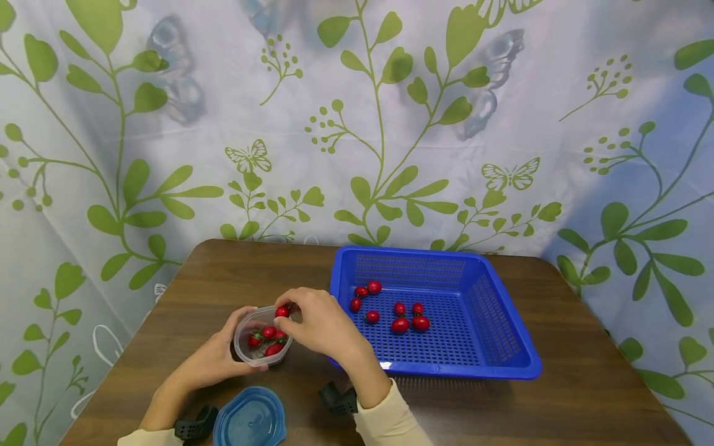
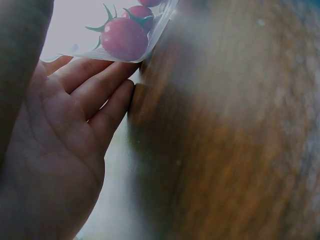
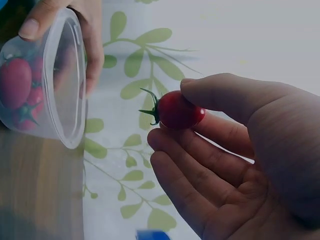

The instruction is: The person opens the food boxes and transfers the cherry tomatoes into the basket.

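- Surface (image 1: pixel 586 396): brown, wood-grained;
- Blue basket (image 1: pixel 463 371): on the right; red tomatoes (image 1: pixel 400 325) mostly toward its left;
- Right hand (image 1: pixel 318 322): grip clamped on one tomato (image 3: pixel 177 110) near the container's far right rim;
- Left hand (image 1: pixel 214 356): grip clamped around the container;
- Clear container (image 1: pixel 251 356): left of the basket; tomatoes inside;
- Blue lid (image 1: pixel 250 418): nearer than the container

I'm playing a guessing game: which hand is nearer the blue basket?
Right. The right hand is by the basket's left edge, pinching a tomato; the left hand is farther left, holding the tub.
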`<state>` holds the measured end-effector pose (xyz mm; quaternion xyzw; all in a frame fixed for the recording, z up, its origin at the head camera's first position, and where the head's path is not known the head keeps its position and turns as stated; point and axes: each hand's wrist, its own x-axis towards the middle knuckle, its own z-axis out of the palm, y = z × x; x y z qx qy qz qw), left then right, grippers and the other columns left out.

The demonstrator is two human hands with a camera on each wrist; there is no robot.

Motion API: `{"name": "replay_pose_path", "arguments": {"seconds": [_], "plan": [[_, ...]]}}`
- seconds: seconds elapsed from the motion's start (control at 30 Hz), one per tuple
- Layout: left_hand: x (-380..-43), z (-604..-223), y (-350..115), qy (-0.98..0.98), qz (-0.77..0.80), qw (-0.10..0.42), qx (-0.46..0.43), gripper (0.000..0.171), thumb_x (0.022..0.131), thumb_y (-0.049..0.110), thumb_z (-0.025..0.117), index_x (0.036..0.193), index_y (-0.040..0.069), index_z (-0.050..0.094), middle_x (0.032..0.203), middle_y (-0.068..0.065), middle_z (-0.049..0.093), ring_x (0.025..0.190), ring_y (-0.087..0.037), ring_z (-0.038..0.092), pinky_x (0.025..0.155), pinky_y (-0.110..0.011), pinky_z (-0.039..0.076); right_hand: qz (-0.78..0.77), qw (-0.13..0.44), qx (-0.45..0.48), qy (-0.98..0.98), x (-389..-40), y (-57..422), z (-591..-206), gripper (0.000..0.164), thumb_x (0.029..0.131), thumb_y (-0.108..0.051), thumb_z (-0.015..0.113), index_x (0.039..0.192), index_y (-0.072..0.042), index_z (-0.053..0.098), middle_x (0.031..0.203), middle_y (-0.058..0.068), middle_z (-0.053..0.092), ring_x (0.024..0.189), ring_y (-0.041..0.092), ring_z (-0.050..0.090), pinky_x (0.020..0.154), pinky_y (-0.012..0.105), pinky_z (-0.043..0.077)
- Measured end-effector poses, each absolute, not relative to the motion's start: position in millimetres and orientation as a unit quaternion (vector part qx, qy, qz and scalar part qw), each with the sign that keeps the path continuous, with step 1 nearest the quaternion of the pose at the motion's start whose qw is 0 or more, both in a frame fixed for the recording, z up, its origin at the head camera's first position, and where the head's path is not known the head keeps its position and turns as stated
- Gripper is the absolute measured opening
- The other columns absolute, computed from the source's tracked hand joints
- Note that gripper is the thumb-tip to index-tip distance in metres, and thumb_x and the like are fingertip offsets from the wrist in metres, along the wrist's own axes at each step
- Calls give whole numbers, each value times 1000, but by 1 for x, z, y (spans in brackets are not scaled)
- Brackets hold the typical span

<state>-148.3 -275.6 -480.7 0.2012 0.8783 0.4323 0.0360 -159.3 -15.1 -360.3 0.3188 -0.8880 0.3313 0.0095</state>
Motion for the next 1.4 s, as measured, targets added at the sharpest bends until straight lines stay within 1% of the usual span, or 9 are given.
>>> {"name": "replay_pose_path", "arguments": {"seconds": [0.13, 0.23, 0.37, 0.5, 0.6, 0.87, 1.0, 1.17, 1.4], "plan": [[-147, -481, -276, 875, 437, 34, 204, 103, 77, 37, 92, 154, 21, 26, 139, -2, 64, 123, -11, 61, 99, -28, 51, 346, 11, 308, -886, -161, -9, -359, 20, 95, -24, 76, 114, -16, 75, 103, -8, 72, 90, 4, 66, 77, 16, 51], [-147, -481, -276, 874, 438, 29, 211, 103, 77, 37, 92, 155, 19, 26, 138, -1, 64, 123, -10, 60, 100, -27, 49, 356, 15, 300, -885, -163, -4, -357, 18, 95, -23, 76, 112, -16, 75, 102, -8, 72, 92, 5, 67, 80, 17, 52], [-148, -482, -276, 875, 435, 26, 210, 104, 77, 38, 92, 155, 18, 26, 137, 1, 65, 123, -12, 60, 101, -27, 49, 372, 14, 290, -882, -165, 3, -355, 18, 95, -22, 76, 112, -15, 74, 101, -7, 72, 92, 4, 66, 82, 22, 55], [-149, -483, -276, 876, 435, 31, 205, 104, 76, 40, 92, 155, 20, 26, 138, 2, 64, 125, -15, 61, 101, -28, 49, 390, 8, 280, -877, -165, 10, -353, 19, 96, -22, 75, 113, -13, 74, 101, -7, 72, 94, 7, 67, 85, 28, 57], [-149, -483, -276, 878, 434, 35, 202, 105, 76, 41, 92, 155, 22, 26, 139, 2, 64, 126, -16, 60, 101, -28, 49, 397, 8, 274, -876, -166, 15, -351, 19, 97, -21, 74, 114, -13, 73, 101, -7, 72, 95, 10, 68, 85, 29, 56], [-149, -484, -275, 882, 423, 28, 206, 110, 75, 40, 93, 156, 13, 25, 139, 1, 64, 127, -15, 59, 103, -29, 48, 401, 18, 256, -879, -170, 29, -351, 19, 98, -22, 72, 115, -14, 73, 101, -8, 73, 99, 9, 69, 91, 32, 55], [-149, -484, -275, 886, 415, 24, 206, 110, 74, 40, 93, 156, 13, 25, 139, 1, 64, 128, -17, 60, 103, -30, 49, 411, 22, 247, -877, -173, 36, -351, 20, 97, -22, 73, 115, -13, 73, 103, -6, 73, 102, 12, 70, 93, 34, 56], [-149, -484, -275, 889, 411, 22, 203, 110, 74, 41, 93, 156, 14, 25, 138, 2, 65, 128, -21, 60, 104, -34, 49, 420, 24, 235, -876, -175, 44, -350, 20, 96, -21, 74, 115, -13, 73, 105, -5, 74, 105, 16, 71, 97, 41, 56], [-148, -483, -275, 890, 408, 19, 205, 110, 75, 41, 93, 156, 13, 25, 139, 2, 64, 128, -23, 60, 104, -34, 49, 427, 34, 222, -876, -178, 55, -347, 20, 95, -20, 75, 114, -13, 73, 107, -4, 74, 106, 17, 72, 96, 39, 56]]}}
